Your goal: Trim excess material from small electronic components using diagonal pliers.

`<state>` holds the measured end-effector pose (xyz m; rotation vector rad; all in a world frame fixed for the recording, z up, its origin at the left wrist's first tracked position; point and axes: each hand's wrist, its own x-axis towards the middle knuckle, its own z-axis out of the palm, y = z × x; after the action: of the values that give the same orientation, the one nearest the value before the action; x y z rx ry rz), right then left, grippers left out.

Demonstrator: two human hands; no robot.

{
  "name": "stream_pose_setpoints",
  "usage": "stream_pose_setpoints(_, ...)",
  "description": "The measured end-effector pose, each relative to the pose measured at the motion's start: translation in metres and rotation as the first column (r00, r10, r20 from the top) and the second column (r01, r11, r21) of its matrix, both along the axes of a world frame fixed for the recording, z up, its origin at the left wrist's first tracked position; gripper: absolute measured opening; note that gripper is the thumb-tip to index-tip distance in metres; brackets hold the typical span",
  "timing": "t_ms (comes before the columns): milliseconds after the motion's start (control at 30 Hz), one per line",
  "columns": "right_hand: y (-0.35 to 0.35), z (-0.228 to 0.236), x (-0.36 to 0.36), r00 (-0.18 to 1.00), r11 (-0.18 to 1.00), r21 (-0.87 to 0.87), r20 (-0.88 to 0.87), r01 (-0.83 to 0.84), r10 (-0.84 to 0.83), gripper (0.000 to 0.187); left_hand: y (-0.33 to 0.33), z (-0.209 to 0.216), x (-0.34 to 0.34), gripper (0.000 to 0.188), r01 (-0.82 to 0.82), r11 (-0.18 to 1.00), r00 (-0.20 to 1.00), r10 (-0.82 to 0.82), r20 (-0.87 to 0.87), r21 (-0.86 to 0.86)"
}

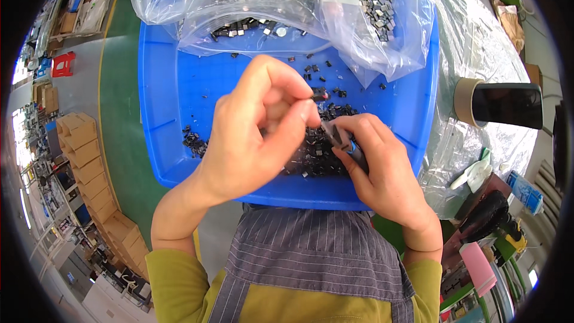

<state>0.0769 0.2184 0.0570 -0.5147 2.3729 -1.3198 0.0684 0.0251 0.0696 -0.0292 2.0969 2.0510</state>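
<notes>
Above a blue plastic bin point(161, 125), my left hand point(245, 137) is closed in a pinch on a small black part point(320, 94). My right hand point(382, 167) grips a small hand tool with a metal head and dark handle, like nippers point(338, 137); its tip lies just below the left fingertips. Beneath both hands a heap of small black parts point(314, 155) covers the bin floor, partly hidden by the fingers. At the bin's far side, clear plastic bags point(257, 9) hold many small black parts with shiny faces.
A phone point(509, 105) leans on a tape roll point(469, 101) on the foil-covered table point(445, 143) at right. A white glove point(472, 173) and a blue packet point(525, 191) lie nearer. Cardboard boxes point(89, 161) stand along the left, beyond a green floor strip point(122, 96).
</notes>
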Motion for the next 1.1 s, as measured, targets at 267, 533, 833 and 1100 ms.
stream_pose_setpoints(267, 0.012, -0.005, -0.002, 0.914, 0.741, -0.538, 0.181, 0.402, -0.364, 0.014, -0.005, -0.015, 0.001, 0.022, 0.306, 0.930, 0.936, -0.333, -0.113, -0.206)
stream_pose_setpoints(533, 0.020, -0.007, -0.003, 0.909, 0.624, -0.674, 0.189, 0.395, -0.371, 0.017, 0.019, -0.017, -0.005, 0.011, 0.557, 0.765, 0.559, -0.632, 0.536, 0.322)
stream_pose_setpoints(833, 0.022, -0.005, -0.002, 0.928, 0.668, -0.649, 0.193, 0.365, -0.320, 0.017, 0.042, -0.040, 0.005, 0.016, 0.623, 0.376, 0.489, -0.872, -0.034, -0.686)
stream_pose_setpoints(1100, 0.022, 0.003, 0.000, 0.931, 0.803, -0.475, 0.237, 0.360, -0.278, 0.014, 0.021, -0.015, -0.007, 0.021, 0.251, 0.701, 0.655, -0.630, -0.417, -0.667)
